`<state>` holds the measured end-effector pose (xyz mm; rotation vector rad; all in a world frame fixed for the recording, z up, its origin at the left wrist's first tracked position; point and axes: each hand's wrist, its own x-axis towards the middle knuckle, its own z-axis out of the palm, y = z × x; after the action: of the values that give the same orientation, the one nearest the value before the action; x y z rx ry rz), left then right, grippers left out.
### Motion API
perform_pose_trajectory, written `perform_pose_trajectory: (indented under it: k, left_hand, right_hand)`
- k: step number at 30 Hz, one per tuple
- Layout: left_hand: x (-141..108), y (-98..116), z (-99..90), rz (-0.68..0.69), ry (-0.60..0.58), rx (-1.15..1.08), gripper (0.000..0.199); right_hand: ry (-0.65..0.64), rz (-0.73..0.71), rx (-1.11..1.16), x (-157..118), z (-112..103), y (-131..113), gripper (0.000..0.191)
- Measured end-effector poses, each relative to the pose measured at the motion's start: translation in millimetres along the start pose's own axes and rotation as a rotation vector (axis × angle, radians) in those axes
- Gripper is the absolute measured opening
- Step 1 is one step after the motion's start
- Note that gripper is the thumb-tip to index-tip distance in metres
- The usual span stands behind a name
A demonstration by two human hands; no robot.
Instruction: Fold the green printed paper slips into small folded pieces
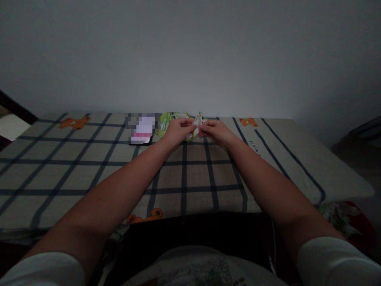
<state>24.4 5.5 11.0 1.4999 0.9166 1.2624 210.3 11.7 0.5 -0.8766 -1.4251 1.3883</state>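
Both my hands meet above the far part of the table, pinching a small patterned wrapper [197, 124] between them. My left hand [180, 129] grips its left side with thumb and fingers. From the other side, my right hand [214, 130] holds it with fingertips pressed together. Whether anything is inside the wrapper cannot be made out. Behind and under my left hand lies a green printed packet [165, 121], partly hidden by that hand.
A phone [143, 129] with a lit, partly blurred screen lies left of the packet. The checked tablecloth [89, 171] has bear prints and dark lines. A plain wall [190, 55] rises behind the table. At lower right, a red patterned item [348, 222] shows below the table edge.
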Motion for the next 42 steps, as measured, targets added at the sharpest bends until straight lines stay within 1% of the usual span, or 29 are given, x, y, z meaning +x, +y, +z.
perform_pose_trajectory:
  k: [7, 11, 17, 21, 26, 29, 35, 38, 42]
  left_hand:
    - [0, 0, -0.9, 0.0, -0.035, -0.005, 0.033]
    - [-1, 1, -0.8, 0.001, -0.045, -0.005, 0.032]
    - [1, 0, -1.3, -0.006, -0.036, 0.024, 0.031]
    - [3, -1, -2.1, -0.011, -0.012, 0.041, 0.031]
    - [2, 3, -2.5, -0.063, -0.081, 0.007, 0.032]
    - [0, 5, -2.2, -0.09, -0.086, 0.003, 0.03]
    - [0, 4, -1.1, -0.103, -0.085, 0.036, 0.026]
    - [-1, 5, 0.0, -0.095, -0.096, 0.032, 0.025]
    - [-3, 10, 2.6, -0.115, -0.057, 0.06, 0.022]
  right_hand:
    - [0.022, 0.008, -0.04, 0, -1, 1, 0.029]
    - [0.032, -0.01, -0.043, 0, 0, 1, 0.029]
    - [0.064, -0.021, -0.076, 0, 3, 0, 0.034]
    - [0.016, -0.013, -0.043, 0, 3, -1, 0.036]
    - [0.006, -0.056, -0.021, 2, 0, -2, 0.035]
    - [-0.017, -0.074, -0.041, 3, -3, 1, 0.032]
    - [0.052, -0.078, -0.105, 5, -5, 5, 0.025]
    - [0.057, -0.081, -0.099, 4, -4, 4, 0.024]
    - [0.067, -0.087, -0.073, 3, -2, 3, 0.026]
